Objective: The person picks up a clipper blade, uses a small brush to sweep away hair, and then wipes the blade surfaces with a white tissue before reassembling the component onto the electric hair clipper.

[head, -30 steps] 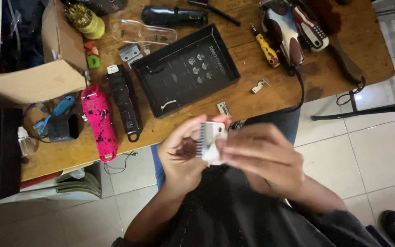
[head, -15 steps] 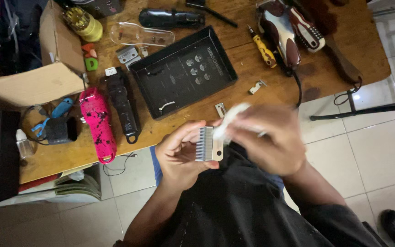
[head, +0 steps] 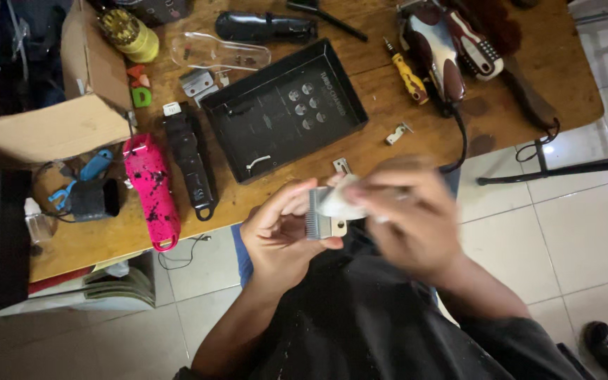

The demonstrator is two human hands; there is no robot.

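Clipper blade (head: 324, 214), near the bench (head: 360, 151) edge, is pinched in the left hand (head: 279, 236), its toothed long edge running near-to-far and its teeth pointing left. To its right, the blurred right hand (head: 409, 218) presses a white cloth (head: 340, 200) on it, hiding the blade's right part. Farther off, the black tray (head: 284, 109) holds small parts that are hard to make out.
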